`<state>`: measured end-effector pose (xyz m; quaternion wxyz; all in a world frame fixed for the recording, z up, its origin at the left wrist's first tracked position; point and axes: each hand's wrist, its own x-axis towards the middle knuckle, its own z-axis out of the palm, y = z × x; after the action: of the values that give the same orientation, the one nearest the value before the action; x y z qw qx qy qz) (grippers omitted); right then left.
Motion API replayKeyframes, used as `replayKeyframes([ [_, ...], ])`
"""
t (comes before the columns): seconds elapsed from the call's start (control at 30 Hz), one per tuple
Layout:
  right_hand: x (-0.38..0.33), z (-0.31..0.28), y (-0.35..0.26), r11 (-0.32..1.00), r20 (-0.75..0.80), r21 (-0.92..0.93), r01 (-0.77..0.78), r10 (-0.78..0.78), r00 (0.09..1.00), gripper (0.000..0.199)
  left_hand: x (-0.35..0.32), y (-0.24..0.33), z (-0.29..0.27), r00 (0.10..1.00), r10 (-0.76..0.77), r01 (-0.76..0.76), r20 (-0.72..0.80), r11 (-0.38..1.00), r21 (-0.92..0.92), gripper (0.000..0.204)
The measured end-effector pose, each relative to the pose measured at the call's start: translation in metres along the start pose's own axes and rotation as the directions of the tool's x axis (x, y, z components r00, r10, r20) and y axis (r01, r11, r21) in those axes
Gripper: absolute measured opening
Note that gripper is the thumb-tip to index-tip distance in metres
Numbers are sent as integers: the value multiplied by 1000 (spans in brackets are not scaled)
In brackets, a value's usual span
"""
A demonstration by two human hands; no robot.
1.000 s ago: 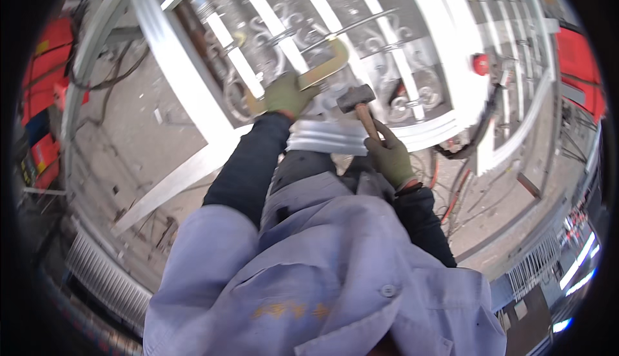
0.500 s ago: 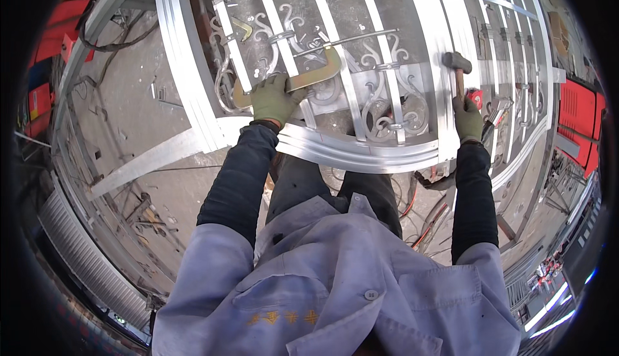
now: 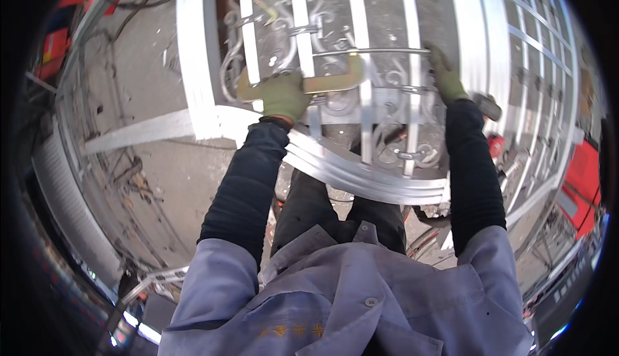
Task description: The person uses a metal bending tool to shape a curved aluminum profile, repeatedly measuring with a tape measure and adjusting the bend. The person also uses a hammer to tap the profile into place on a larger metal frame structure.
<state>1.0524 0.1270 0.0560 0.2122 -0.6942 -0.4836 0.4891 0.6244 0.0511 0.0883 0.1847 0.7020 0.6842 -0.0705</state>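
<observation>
A brass-coloured C-clamp lies across the upright bars of a silver metal gate panel. My left hand, in a green glove, is closed round the clamp's frame. The clamp's long thin screw rod runs to the right over the bars. At the rod's right end is my gloved right hand, its fingers closing on the tip; some blur softens them. A hammer rests on the wide post just right of my right forearm, its handle hidden behind the arm.
Scroll ornaments sit between the bars. A second barred panel stands on the right, with a red machine beyond it. A flat metal strip juts out left. Tools lie on the floor at lower left.
My right hand has let go of the hammer, leaving it on the post, and moved left to the clamp's rod end. The left hand stays on the clamp. The view has shifted.
</observation>
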Motion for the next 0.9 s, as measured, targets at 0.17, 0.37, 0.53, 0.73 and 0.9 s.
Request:
replayKeyframes([
  [0.17, 6, -8, 16, 985, 128, -65, 161, -152, 980, 44, -4, -2, 3, 998, -17, 16, -63, 1000, -25, 26],
  [0.37, 12, -13, 18, 981, 154, 154, 122, -146, 977, 54, -2, -1, 3, 999, -7, 7, -50, 1000, -6, 29],
  [0.53, -6, -9, -15, 965, 31, 213, 153, -163, 986, 62, -5, -10, 9, 999, -10, 7, -53, 999, -49, 35],
  [0.73, 10, 1, -10, 987, -217, 135, 92, -61, 974, 64, -3, -1, 1, 999, -43, 43, -5, 999, 7, 40],
  [0.9, 53, 0, -31, 975, -222, -210, -74, 26, 975, 92, -2, -3, -4, 996, -52, 53, 71, 999, -12, 33],
])
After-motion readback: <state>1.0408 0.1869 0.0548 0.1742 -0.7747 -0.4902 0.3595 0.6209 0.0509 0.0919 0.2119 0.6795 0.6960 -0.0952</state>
